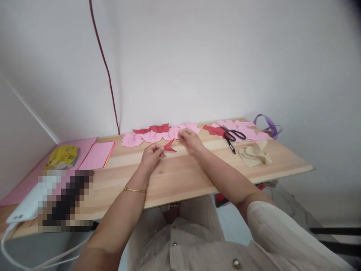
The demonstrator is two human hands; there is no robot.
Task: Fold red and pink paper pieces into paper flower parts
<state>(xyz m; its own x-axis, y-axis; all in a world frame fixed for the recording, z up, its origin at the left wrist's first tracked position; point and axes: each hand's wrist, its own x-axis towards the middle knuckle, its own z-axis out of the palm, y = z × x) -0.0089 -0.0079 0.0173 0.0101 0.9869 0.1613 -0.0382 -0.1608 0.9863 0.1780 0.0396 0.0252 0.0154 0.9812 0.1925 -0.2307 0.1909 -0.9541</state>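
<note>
My left hand [153, 155] pinches a red folded paper cutout [169, 146] between thumb and fingers, just above the wooden table. The cutout's two pointed ends spread apart to the right. My right hand [190, 139] is closed, thumb and fingertips drawn together, to the right of the red piece. What those fingertips hold, if anything, cannot be made out. Behind both hands, pink cutouts [132, 139] with jagged edges lie in a row. A red cutout [159, 128] rests at the back of that row, close to the wall.
On the right are black-handled scissors [238, 134], a black pen [231, 146], pink scraps [255, 134], crumpled beige paper [255, 154] and purple ribbon [267, 122]. Pink sheets [98, 154], a yellow packet [62, 156] and a white device [28, 205] with a cable occupy the left.
</note>
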